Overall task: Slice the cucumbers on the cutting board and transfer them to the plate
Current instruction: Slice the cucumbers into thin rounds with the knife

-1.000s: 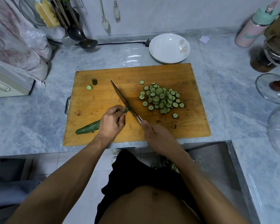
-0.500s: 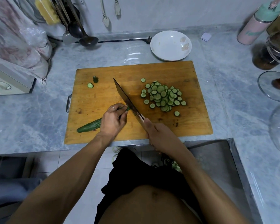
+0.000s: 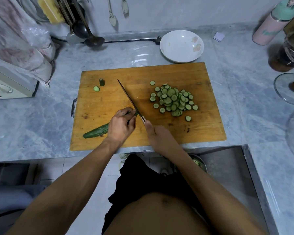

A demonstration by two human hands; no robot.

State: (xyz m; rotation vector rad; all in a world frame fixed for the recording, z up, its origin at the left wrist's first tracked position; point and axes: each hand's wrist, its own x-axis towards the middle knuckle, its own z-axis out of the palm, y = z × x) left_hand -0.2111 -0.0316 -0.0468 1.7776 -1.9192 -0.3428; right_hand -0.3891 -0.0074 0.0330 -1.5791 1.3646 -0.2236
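My left hand [image 3: 120, 126] is curled over the cucumber [image 3: 97, 132], pinning it to the cutting board [image 3: 202, 126] with my fingertips bunched at its cut end. The whole, uncut part of the cucumber sticks out to the left from under my palm, lying slantwise near the board's near-left corner. My right hand [image 3: 157, 138] grips the handle of the knife [image 3: 128, 97]; the blade runs away from me toward the far left, its edge standing right against my left fingertips at the cucumber's cut end.

To the right of the blade lies a heap of cucumber slices [image 3: 174, 101], with a few loose rounds scattered around it, one apart on the near side. On the far left part of the board sit two end pieces [image 3: 98, 85], close together. The white plate [image 3: 182, 45] stands on the table [image 3: 241, 102] just beyond the board's far edge, holding no slices.
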